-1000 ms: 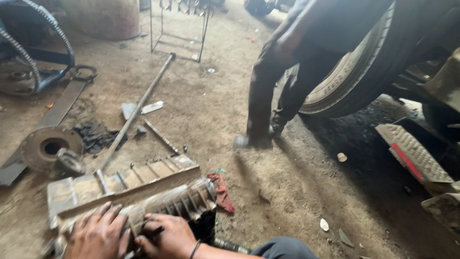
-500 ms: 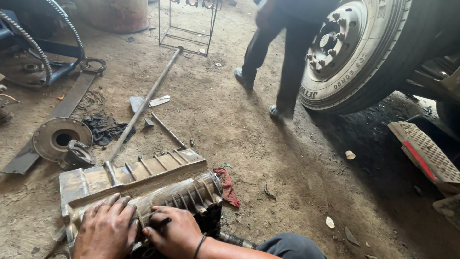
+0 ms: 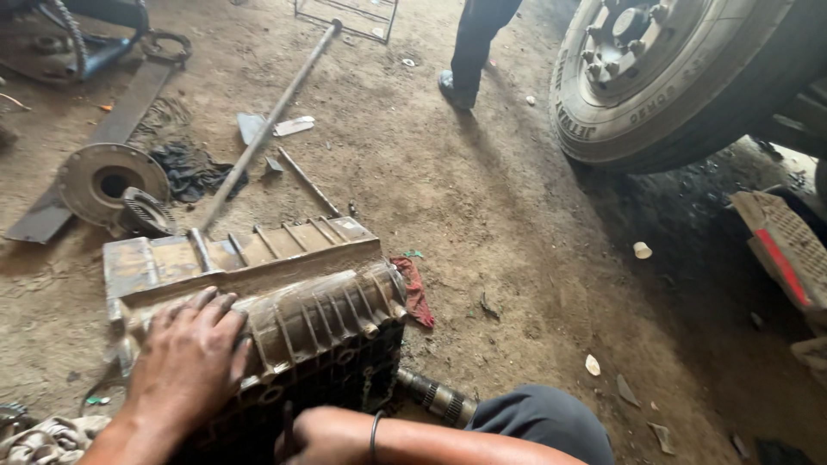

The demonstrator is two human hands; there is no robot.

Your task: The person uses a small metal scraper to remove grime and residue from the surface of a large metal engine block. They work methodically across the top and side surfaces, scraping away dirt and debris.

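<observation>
Hands (image 3: 194,357) on ribbed metal housing (image 3: 319,323)

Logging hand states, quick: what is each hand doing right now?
Left hand: open, palm and fingers flat on the ribbed metal casing.
Right hand: low against the casing's dark front; grip cannot be told.

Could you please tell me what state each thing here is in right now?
Ribbed metal housing: lying on the dirt floor, greasy.
Left hand: pressed flat on top of the housing.
Right hand: low against the housing's near face; grip hidden.
Long metal rod: lying flat on the ground.
Red rag: crumpled beside the housing.
Truck wheel: upright, mounted.
</observation>
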